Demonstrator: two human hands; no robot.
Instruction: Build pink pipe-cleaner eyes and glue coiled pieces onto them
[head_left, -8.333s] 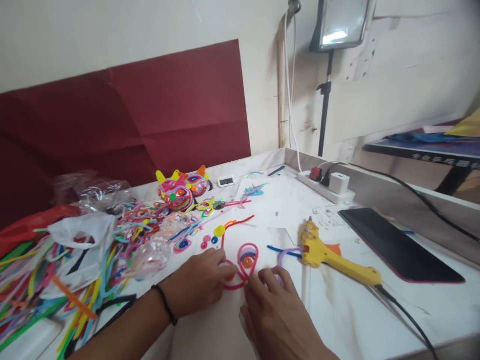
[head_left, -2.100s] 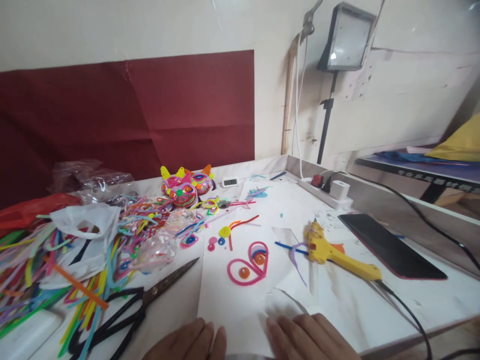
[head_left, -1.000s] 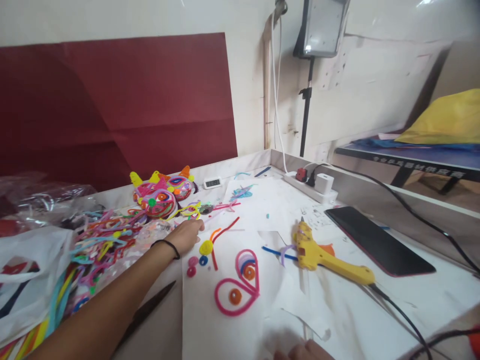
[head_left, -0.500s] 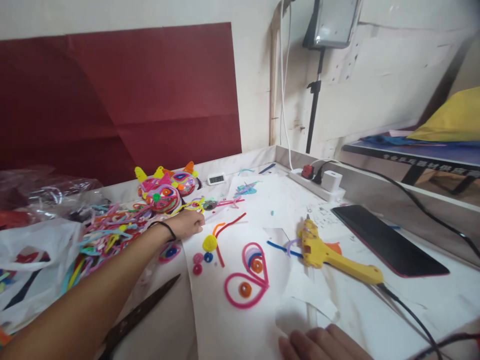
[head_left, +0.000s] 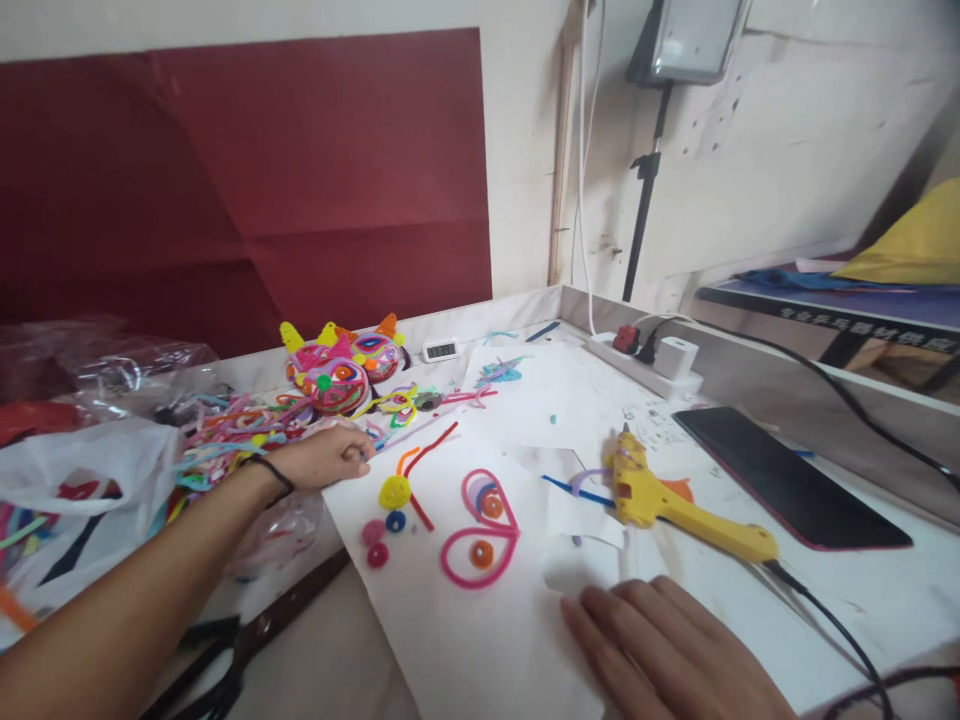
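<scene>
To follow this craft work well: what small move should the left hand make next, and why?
Probably bring the left hand over to the pink pipe-cleaner loops: its fingers are curled at the edge of the pipe-cleaner pile, and the right hand lies flat on the white paper.

yellow glue gun (head_left: 675,505) lying on its side, black cord trailing right | black tablet (head_left: 795,480) flat, just beyond | white power strip (head_left: 645,362) with charger (head_left: 676,357) plugged in, far edge | small digital clock (head_left: 440,350) beside decorated balls (head_left: 341,375) | black scissors (head_left: 292,605) front left | white plastic bag (head_left: 82,490) far left | lamp (head_left: 686,40) on a stand, top
</scene>
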